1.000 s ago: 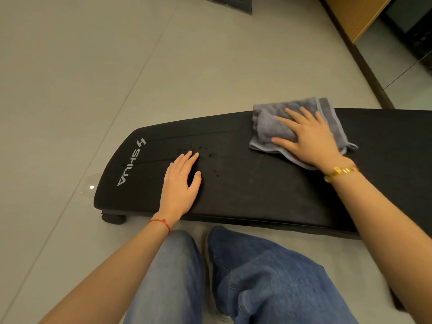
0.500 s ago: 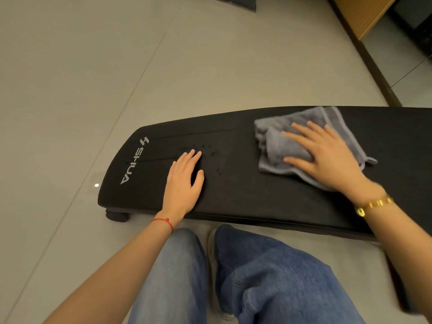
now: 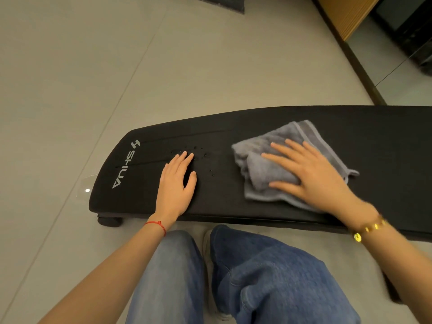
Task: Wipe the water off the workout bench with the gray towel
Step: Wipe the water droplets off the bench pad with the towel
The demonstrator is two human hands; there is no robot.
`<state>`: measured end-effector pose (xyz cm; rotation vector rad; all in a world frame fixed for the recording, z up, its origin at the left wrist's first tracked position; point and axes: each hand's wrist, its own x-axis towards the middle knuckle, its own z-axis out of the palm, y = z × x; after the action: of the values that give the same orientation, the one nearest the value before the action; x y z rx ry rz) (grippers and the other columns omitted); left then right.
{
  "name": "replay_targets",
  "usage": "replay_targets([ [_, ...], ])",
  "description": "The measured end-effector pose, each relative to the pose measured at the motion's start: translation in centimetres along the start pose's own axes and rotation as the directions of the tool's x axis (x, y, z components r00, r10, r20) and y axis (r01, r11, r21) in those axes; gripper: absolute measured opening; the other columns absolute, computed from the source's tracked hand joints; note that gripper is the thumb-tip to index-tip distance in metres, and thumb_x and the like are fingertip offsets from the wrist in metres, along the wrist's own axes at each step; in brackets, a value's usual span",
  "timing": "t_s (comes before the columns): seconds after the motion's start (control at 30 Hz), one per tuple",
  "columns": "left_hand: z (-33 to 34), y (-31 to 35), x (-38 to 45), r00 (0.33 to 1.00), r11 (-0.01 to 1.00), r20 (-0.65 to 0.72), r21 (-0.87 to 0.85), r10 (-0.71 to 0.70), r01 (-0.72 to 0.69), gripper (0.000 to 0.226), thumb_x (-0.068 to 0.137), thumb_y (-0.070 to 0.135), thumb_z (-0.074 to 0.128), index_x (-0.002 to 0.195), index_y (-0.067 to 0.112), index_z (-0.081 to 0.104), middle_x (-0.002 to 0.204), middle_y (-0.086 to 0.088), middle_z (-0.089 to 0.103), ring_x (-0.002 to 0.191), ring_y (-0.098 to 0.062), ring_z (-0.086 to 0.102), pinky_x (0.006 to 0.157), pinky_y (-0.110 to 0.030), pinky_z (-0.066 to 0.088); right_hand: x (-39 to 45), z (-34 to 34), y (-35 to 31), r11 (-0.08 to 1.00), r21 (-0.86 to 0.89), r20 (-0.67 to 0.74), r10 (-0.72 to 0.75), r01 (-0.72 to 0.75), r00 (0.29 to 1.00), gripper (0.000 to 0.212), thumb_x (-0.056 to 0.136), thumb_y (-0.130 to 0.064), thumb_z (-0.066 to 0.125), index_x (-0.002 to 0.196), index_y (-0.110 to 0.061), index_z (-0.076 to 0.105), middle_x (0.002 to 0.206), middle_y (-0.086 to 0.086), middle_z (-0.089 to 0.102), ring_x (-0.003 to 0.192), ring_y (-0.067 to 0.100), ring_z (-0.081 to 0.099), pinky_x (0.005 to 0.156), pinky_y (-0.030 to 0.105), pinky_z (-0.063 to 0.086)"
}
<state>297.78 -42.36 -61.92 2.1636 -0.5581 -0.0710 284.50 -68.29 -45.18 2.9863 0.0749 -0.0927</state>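
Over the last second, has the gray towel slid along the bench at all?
Yes. The gray towel slid toward the water drops, though the camera shifted too.

One bench (image 3: 257, 195), one gray towel (image 3: 261, 169), two hands: left (image 3: 174, 183), right (image 3: 313, 174); two bracelets: red (image 3: 156, 225), gold (image 3: 369, 228).

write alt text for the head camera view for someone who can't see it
A person's right hand presses a gray towel flat on a black workout bench. The left hand rests flat beside water droplets not yet wiped.
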Motion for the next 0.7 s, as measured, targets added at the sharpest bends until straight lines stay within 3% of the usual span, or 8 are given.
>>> replay_targets([
  [0.13, -0.1, 0.1, -0.1, 1.0, 1.0, -0.003, 0.0, -0.005, 0.005, 0.048, 0.1, 0.032, 0.041, 0.147, 0.029, 0.036, 0.156, 0.009, 0.031, 0.147, -0.007, 0.018, 0.122, -0.037, 0.012, 7.0, 0.4, 3.6, 0.971, -0.046, -0.052, 0.231, -0.234, 0.972, 0.083, 0.081, -0.08, 0.022, 0.147, -0.034, 0.039, 0.156, 0.004, 0.037, 0.145, 0.032, 0.028, 0.119, 0.052, 0.019],
  [0.2, -0.1, 0.1, 0.0, 1.0, 1.0, -0.001, 0.0, -0.006, 0.006, 0.048, 0.1, 0.032, 0.041, 0.147, 0.029, 0.036, 0.156, 0.01, 0.031, 0.147, -0.006, 0.018, 0.122, -0.037, 0.012, 9.2, 1.3, 2.3, 0.96, -0.091, -0.032, 0.264, -0.266, 0.964, 0.085, 0.078, -0.08, 0.018, 0.149, -0.035, 0.035, 0.158, 0.004, 0.033, 0.147, 0.035, 0.023, 0.12, 0.055, 0.013],
  [0.43, -0.1, -0.1, 0.0, 1.0, 1.0, 0.001, 0.002, 0.003, -0.003, 0.048, 0.1, 0.033, 0.041, 0.147, 0.029, 0.036, 0.156, 0.01, 0.031, 0.147, -0.007, 0.018, 0.122, -0.038, 0.013, 0.5, 1.3, -3.8, 0.994, -0.088, 0.043, -0.068, 0.072, 0.997, 0.071, 0.09, -0.075, 0.027, 0.151, -0.04, 0.024, 0.162, -0.006, 0.02, 0.151, 0.023, 0.014, 0.122, 0.049, 0.012],
  [0.53, 0.0, -0.1, 0.0, 1.0, 1.0, 0.001, 0.002, 0.0, 0.0, 0.048, 0.1, 0.032, 0.04, 0.147, 0.029, 0.036, 0.156, 0.009, 0.031, 0.147, -0.007, 0.018, 0.122, -0.038, 0.013, -0.5, 0.4, -2.0, 0.997, -0.009, 0.032, -0.076, 0.076, 0.997, 0.071, 0.089, -0.076, 0.029, 0.15, -0.04, 0.028, 0.161, -0.007, 0.023, 0.15, 0.02, 0.017, 0.123, 0.045, 0.012],
  [0.63, -0.1, 0.0, 0.0, 1.0, 1.0, 0.002, 0.0, 0.002, -0.002, 0.048, 0.099, 0.032, 0.04, 0.147, 0.029, 0.036, 0.156, 0.009, 0.031, 0.147, -0.008, 0.018, 0.122, -0.038, 0.013, 4.2, 0.1, 1.7, 0.998, -0.029, -0.017, 0.054, -0.055, 0.998, 0.078, 0.085, -0.08, 0.023, 0.146, -0.034, 0.04, 0.155, 0.003, 0.038, 0.144, 0.029, 0.031, 0.12, 0.047, 0.02],
  [0.7, -0.2, 0.0, 0.0, 1.0, 1.0, 0.0, -0.003, 0.0, 0.0, 0.048, 0.099, 0.032, 0.041, 0.147, 0.029, 0.037, 0.155, 0.009, 0.032, 0.147, -0.008, 0.019, 0.122, -0.038, 0.013, 8.1, 0.6, 2.7, 0.979, -0.05, -0.025, 0.195, -0.196, 0.98, 0.089, 0.078, -0.086, 0.015, 0.147, -0.035, 0.038, 0.156, 0.004, 0.036, 0.145, 0.033, 0.028, 0.119, 0.052, 0.017],
])
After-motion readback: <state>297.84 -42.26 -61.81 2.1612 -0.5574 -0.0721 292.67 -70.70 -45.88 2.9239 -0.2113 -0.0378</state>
